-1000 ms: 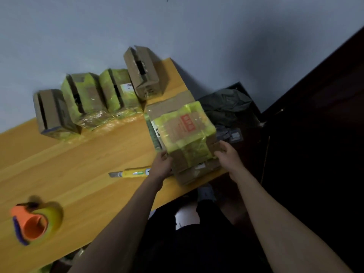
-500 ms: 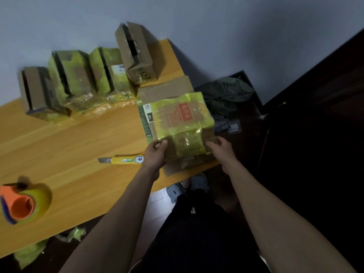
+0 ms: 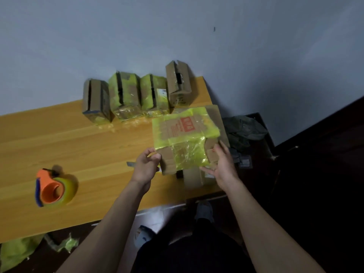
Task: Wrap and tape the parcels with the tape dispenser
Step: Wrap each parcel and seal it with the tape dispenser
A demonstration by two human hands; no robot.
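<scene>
A flat cardboard parcel (image 3: 187,134) wrapped in yellow-green tape, with a red print on top, lies at the right end of the wooden table (image 3: 69,146). My left hand (image 3: 144,166) pinches its near left corner. My right hand (image 3: 221,164) holds its near right edge, fingers spread against the cardboard. The tape dispenser (image 3: 53,189), orange with a roll of yellowish tape, lies on the table far to the left, away from both hands.
Several parcels (image 3: 136,95) stand in a row against the wall behind. A yellow utility knife (image 3: 131,164) lies mostly hidden under my left hand. Dark bags (image 3: 244,131) lie on the floor to the right, and tape scraps (image 3: 65,243) lie below the table's front edge.
The parcel has been laid flatter on the table and turned, its red print now facing up. Both hands stayed at its near corners. The camera tilted, shifting the whole scene rightwards in view.
</scene>
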